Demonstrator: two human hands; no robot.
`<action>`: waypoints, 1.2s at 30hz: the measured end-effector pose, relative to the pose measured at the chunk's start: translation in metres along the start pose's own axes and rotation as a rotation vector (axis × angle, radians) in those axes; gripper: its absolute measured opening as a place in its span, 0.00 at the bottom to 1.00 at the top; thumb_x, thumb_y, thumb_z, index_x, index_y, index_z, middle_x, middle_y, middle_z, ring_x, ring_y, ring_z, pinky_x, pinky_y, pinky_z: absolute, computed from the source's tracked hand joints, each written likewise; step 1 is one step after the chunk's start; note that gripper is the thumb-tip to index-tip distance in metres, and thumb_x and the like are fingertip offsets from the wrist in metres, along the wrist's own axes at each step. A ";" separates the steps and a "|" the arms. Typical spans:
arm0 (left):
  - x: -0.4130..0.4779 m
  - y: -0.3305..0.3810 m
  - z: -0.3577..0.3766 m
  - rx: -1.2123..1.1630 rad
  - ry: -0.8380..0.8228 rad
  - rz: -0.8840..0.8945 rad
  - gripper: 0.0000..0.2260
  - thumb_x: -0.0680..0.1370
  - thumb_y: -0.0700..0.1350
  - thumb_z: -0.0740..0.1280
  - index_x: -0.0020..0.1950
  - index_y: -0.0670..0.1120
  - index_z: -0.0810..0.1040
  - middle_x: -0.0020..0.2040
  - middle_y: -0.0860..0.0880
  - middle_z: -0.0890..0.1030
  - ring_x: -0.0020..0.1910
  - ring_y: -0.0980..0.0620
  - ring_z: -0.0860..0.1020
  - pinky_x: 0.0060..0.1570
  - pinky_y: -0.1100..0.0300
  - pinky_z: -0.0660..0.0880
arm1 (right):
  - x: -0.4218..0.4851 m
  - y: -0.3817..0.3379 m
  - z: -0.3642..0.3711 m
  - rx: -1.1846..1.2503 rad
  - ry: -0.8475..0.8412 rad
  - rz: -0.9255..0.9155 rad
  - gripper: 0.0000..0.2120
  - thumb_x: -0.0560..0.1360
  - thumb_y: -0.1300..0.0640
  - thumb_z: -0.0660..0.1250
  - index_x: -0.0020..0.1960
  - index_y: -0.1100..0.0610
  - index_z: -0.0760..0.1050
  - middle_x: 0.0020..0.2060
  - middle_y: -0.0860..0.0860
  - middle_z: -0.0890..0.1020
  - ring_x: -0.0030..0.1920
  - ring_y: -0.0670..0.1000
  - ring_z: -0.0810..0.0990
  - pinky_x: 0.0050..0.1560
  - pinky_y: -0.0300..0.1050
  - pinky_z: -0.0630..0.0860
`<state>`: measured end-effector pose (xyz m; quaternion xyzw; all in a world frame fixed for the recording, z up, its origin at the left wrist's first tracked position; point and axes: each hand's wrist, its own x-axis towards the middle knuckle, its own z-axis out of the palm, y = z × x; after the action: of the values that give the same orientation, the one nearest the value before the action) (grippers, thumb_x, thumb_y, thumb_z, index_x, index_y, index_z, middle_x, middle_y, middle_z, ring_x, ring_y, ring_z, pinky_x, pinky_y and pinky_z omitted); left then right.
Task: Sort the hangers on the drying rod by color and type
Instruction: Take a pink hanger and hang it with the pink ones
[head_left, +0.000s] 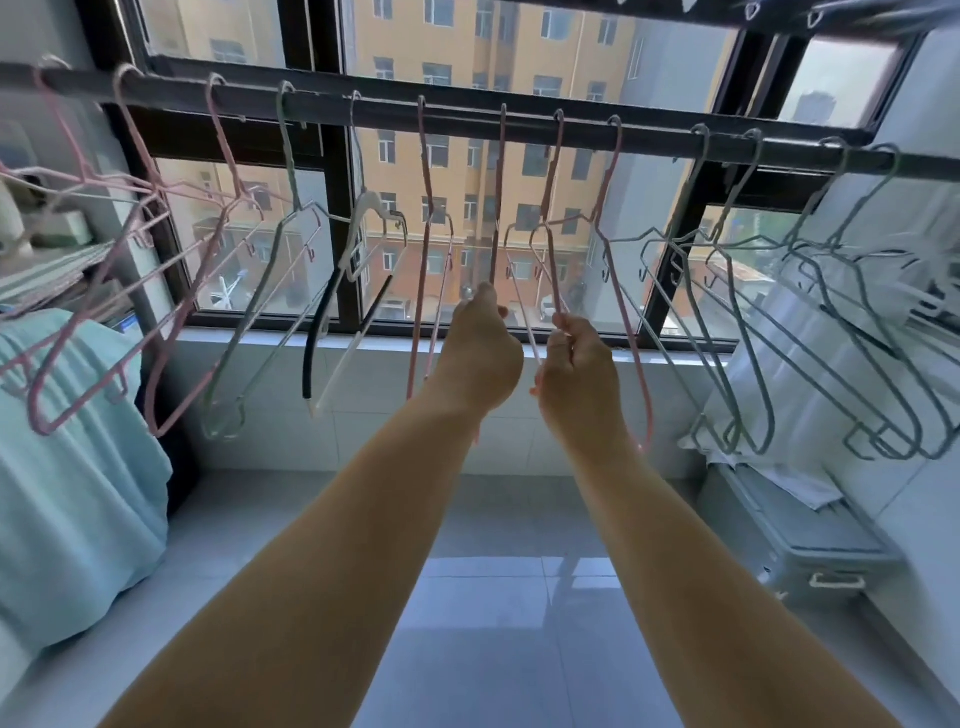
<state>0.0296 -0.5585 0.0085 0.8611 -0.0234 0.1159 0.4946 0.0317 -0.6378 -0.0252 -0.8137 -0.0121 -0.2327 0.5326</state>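
Note:
A dark drying rod runs across the window with several hangers hooked on it. Pink wire hangers hang at the left. A grey-green hanger and a white hanger with black padded ends come after them. More pink hangers hang in the middle, and grey hangers fill the right. My left hand grips the lower part of a pink hanger in the middle. My right hand pinches the neighbouring pink hanger.
A light green cloth covers something at the left. A grey lidded box stands on the floor at the right, with white sheeting above it. A second rod with hooks runs overhead.

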 end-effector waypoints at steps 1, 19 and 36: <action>-0.001 -0.001 0.001 -0.003 0.003 0.004 0.21 0.77 0.30 0.50 0.69 0.41 0.62 0.66 0.43 0.69 0.65 0.48 0.67 0.55 0.63 0.60 | -0.001 -0.001 -0.003 0.007 -0.036 0.022 0.16 0.79 0.54 0.51 0.64 0.55 0.67 0.38 0.52 0.77 0.43 0.55 0.78 0.52 0.58 0.76; -0.017 0.058 0.039 -0.093 -0.265 0.260 0.24 0.79 0.36 0.56 0.74 0.43 0.55 0.74 0.41 0.59 0.73 0.45 0.59 0.72 0.51 0.59 | -0.013 0.015 -0.055 -0.101 0.034 0.247 0.15 0.76 0.63 0.56 0.32 0.53 0.65 0.14 0.42 0.71 0.17 0.37 0.68 0.22 0.30 0.63; 0.011 0.039 0.054 -0.275 -0.282 0.109 0.07 0.76 0.35 0.57 0.52 0.39 0.72 0.50 0.41 0.78 0.51 0.44 0.76 0.54 0.51 0.73 | -0.010 0.014 -0.044 -0.072 0.231 0.095 0.11 0.77 0.62 0.56 0.42 0.55 0.76 0.27 0.47 0.75 0.27 0.40 0.72 0.24 0.28 0.64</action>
<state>0.0442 -0.6240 0.0176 0.7905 -0.1546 0.0163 0.5924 0.0107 -0.6802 -0.0268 -0.7997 0.0962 -0.2998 0.5111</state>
